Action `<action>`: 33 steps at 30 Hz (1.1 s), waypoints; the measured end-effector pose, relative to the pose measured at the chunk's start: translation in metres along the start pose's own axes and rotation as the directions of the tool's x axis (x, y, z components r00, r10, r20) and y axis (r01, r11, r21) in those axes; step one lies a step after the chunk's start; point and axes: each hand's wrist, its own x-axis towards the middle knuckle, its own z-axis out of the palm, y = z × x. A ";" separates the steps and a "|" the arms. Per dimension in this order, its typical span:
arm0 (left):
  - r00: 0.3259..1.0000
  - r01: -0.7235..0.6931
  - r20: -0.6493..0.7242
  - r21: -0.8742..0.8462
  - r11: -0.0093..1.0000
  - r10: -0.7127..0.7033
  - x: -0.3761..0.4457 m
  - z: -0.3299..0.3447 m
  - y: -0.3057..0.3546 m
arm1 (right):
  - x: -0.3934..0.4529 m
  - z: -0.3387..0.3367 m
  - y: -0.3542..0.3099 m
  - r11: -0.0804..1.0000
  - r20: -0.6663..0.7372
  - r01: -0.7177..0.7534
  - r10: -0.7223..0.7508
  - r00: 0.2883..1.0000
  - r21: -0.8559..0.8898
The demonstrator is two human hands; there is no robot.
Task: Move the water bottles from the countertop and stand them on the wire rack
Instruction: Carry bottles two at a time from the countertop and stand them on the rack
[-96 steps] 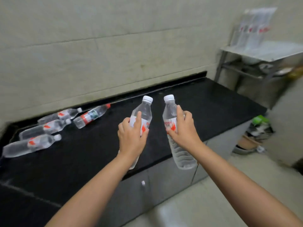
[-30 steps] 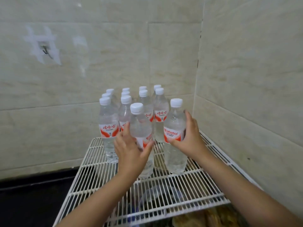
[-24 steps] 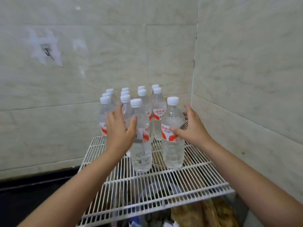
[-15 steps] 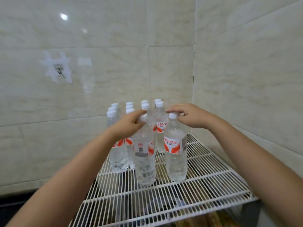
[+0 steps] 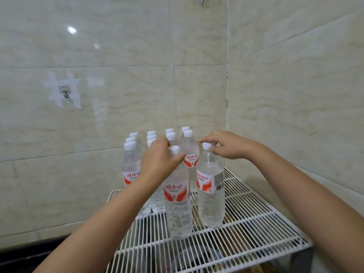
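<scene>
Item: two Wahaha water bottles, standing upright at lower centre of the frame on the white wire rack [image 5: 256, 229], in front of a cluster of like bottles [image 5: 132, 166] against the tiled wall.

Left bottle [image 5: 177, 194]: the left hand [image 5: 159, 164] is curling round its neck just under the white cap. Right bottle [image 5: 210, 186]: the right hand [image 5: 226, 146] is pinching its cap from above with fingertips.

Handling, as judged: each is looking full, so moderately heavy; thin clear plastic, giving under a squeeze at the ribbed lower body; smooth label band likely slippery. The neck or cap is offering the firmest hold; the narrow base on spaced wires is making tipping the main risk, so letting go slowly is advisable.

Change: half a second back both hands were already at the caps; the view is now sitting closer and lower, and the bottles are keeping their places on the rack.
</scene>
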 end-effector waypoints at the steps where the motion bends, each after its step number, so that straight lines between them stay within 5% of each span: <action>1: 1.000 -0.013 0.003 0.020 1.000 0.013 -0.001 0.001 0.000 | -0.001 0.000 0.000 1.000 -0.006 0.007 -0.007 1.000 -0.010; 7: 0.991 -0.131 0.048 0.068 0.989 0.128 -0.005 -0.001 0.000 | -0.002 0.003 -0.003 0.969 -0.192 -0.178 0.144 0.971 -0.173; 10: 0.991 -0.128 0.041 -0.040 0.991 0.130 -0.010 -0.002 -0.002 | -0.001 0.007 -0.008 0.928 -0.276 -0.275 0.203 0.939 -0.250; 24: 0.992 -0.092 0.072 -0.161 0.983 0.105 0.023 0.019 0.011 | 0.018 0.012 -0.001 0.954 -0.282 -0.299 0.295 0.913 0.029; 33: 0.988 -0.086 0.132 0.087 0.992 0.074 0.064 0.036 0.005 | 0.065 0.031 -0.004 0.951 -0.323 -0.272 0.306 0.896 0.148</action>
